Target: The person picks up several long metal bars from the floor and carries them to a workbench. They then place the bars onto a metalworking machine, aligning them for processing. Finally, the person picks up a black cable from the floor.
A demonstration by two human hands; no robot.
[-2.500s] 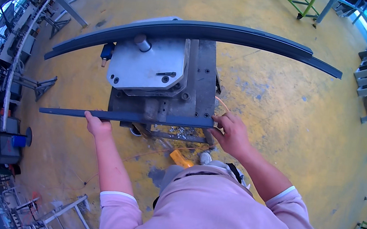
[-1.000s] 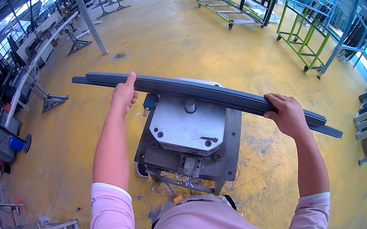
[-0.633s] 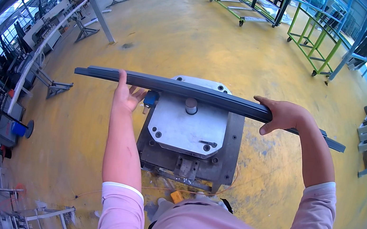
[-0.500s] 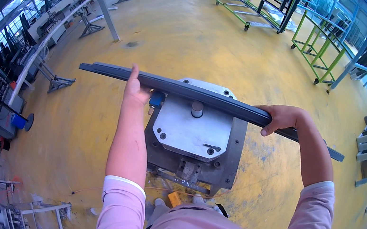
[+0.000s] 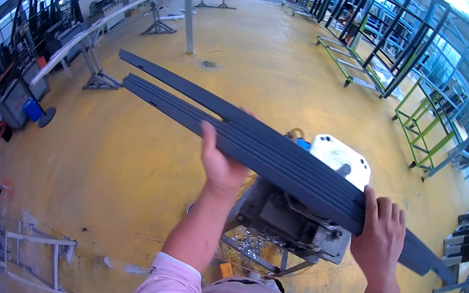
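Note:
A bundle of long dark grey profiles [image 5: 290, 164], lying side by side, slants across in front of me, its left end farther away and its right end nearer. My left hand [image 5: 223, 168] supports it from below, thumb up against the near side; its other fingers are mostly hidden behind the profiles. Toward the right end, my right hand [image 5: 381, 234] grips the bundle with its fingers curled over the top. At the left, one profile's end stands apart from the others. Beyond and below the bundle is a machine with a white top plate [image 5: 329, 151] and a dark metal base [image 5: 279, 215], partly covered by the profiles.
An orange block [image 5: 226, 270] lies by my feet, near metal shavings [image 5: 249, 244] under the machine. Green wheeled racks [image 5: 428, 125] and a tall frame rack [image 5: 358, 40] stand at the far right. A grey post [image 5: 188, 7] and a long rail [image 5: 107, 22] are at the left.
The profiles have turned, showing a broader ribbed face; their right end has come nearer me. My right hand now reaches over the top. The view has shifted, placing the machine farther right.

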